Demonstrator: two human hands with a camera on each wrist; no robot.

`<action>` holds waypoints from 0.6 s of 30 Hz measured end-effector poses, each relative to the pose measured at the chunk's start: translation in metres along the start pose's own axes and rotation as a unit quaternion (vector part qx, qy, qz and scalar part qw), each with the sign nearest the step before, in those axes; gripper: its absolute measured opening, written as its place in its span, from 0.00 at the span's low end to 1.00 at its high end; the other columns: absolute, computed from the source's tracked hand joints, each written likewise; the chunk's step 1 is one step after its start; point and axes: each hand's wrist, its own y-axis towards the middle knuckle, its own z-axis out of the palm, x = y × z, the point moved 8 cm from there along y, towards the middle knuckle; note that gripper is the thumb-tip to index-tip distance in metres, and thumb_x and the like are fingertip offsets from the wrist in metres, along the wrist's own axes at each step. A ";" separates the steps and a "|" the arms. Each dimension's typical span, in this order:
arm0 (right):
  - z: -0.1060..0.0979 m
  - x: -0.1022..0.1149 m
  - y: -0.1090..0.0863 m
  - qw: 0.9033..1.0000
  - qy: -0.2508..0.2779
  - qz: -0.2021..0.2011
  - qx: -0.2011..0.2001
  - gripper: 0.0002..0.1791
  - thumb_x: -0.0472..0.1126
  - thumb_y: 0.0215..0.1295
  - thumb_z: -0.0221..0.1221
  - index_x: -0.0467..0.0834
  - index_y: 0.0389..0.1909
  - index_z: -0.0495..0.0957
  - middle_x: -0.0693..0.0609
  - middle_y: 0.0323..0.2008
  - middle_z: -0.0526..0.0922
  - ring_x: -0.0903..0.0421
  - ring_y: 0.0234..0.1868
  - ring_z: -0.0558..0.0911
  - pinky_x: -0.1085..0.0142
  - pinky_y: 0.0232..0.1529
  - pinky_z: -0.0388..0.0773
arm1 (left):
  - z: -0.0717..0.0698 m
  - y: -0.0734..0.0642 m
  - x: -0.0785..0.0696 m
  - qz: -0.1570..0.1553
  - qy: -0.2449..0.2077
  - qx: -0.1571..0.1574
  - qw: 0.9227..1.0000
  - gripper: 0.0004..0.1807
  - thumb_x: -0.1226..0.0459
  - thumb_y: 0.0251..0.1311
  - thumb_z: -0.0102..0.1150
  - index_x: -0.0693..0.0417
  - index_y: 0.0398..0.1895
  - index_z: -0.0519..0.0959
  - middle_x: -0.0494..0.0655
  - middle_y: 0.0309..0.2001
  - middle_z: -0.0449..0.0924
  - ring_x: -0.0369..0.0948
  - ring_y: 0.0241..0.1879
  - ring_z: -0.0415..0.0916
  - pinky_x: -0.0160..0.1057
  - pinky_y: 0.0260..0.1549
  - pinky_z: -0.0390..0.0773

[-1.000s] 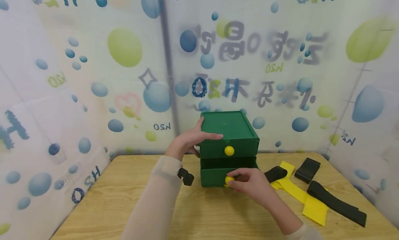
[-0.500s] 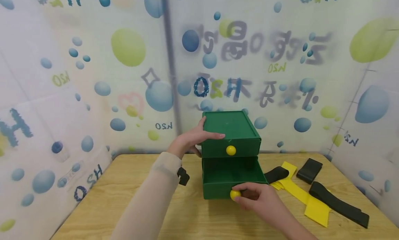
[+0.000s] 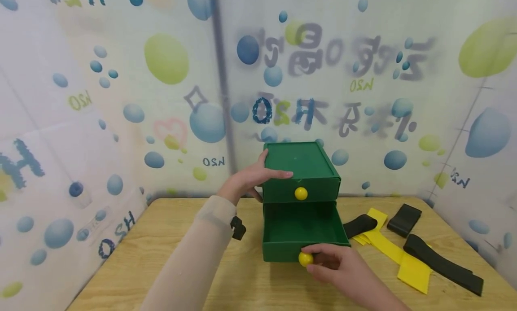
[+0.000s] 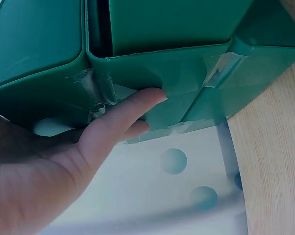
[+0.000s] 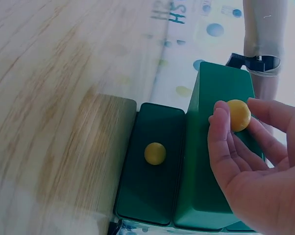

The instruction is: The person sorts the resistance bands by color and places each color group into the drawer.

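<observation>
A green two-drawer cabinet (image 3: 299, 160) stands on the table, its lower drawer (image 3: 282, 252) pulled well out with a bare green floor showing. The upper drawer (image 3: 278, 190) is closed and has a round yellow knob (image 5: 155, 153). My right hand (image 3: 347, 270) pinches the lower drawer's yellow knob (image 5: 239, 115) between thumb and fingers. Over the cabinet's left edge lies my left hand (image 3: 254, 174), one digit straight across the top near the front. In the left wrist view, extended fingers (image 4: 133, 110) of that hand rest against the cabinet's taped side.
Yellow strips (image 3: 383, 246) lie on the wooden table (image 3: 161, 248) right of the cabinet, along with a long black strip (image 3: 440, 264), a folded black piece (image 3: 404, 220) and another black strip (image 3: 361, 225). A patterned curtain (image 3: 169, 100) hangs behind.
My right hand has drawn the lower drawer outward toward me, from slightly out to well out, mostly in the first half second. My left hand stays on the cabinet.
</observation>
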 end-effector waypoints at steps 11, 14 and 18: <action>-0.022 0.008 -0.012 1.000 -0.009 0.004 0.022 0.25 0.48 0.73 0.68 0.42 0.66 0.82 0.48 0.44 0.91 0.50 0.40 0.87 0.57 0.43 0.91 | 0.001 0.001 0.005 0.004 -0.002 -0.003 1.000 0.72 0.37 0.55 0.77 0.17 0.85 0.26 0.50 0.89 0.34 0.68 0.82 0.53 0.66 0.47 0.88; -0.049 0.016 -0.019 1.000 -0.014 -0.002 0.001 0.25 0.49 0.74 0.66 0.39 0.65 0.82 0.47 0.41 0.91 0.49 0.37 0.87 0.59 0.41 0.90 | 0.002 0.001 0.003 0.005 -0.004 -0.003 1.000 0.72 0.38 0.56 0.77 0.17 0.85 0.26 0.50 0.89 0.34 0.68 0.82 0.52 0.67 0.49 0.87; -0.095 0.017 -0.024 0.998 -0.022 0.006 -0.052 0.25 0.50 0.76 0.65 0.37 0.64 0.82 0.49 0.43 0.91 0.50 0.38 0.88 0.62 0.43 0.90 | 0.001 0.002 0.001 0.005 -0.004 -0.004 1.000 0.71 0.38 0.56 0.76 0.17 0.85 0.26 0.49 0.89 0.33 0.69 0.82 0.52 0.68 0.49 0.87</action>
